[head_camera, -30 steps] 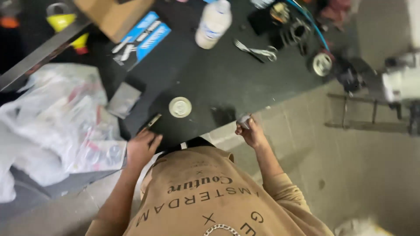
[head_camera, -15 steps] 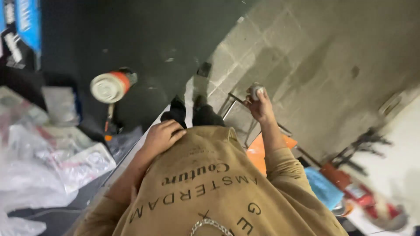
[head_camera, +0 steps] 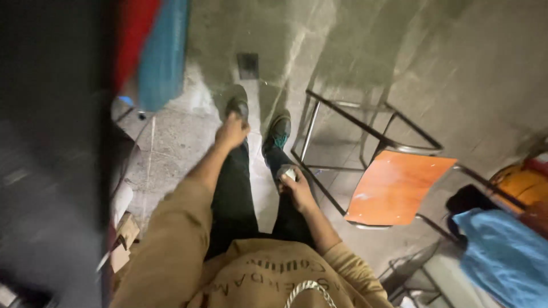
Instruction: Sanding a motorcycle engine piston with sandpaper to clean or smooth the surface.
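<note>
I look straight down at my own legs and feet on a grey concrete floor (head_camera: 354,51). My right hand (head_camera: 295,187) hangs by my right thigh, closed around a small pale roll-shaped object (head_camera: 287,171). My left hand (head_camera: 231,130) is stretched forward over my left leg, fingers curled in a loose fist with nothing seen in it. Both arms wear tan sleeves, and my legs are in black trousers.
A metal-framed chair with an orange seat (head_camera: 399,185) stands just to my right. A blue cloth (head_camera: 502,256) and an orange round object (head_camera: 522,182) lie at the far right. A dark table edge (head_camera: 68,171) and a blurred red and blue shape (head_camera: 151,51) fill the left.
The view has swung from the black tabletop down to the floor and my feet. My left hand came off my chest and reached forward; the right hand keeps its small object.
</note>
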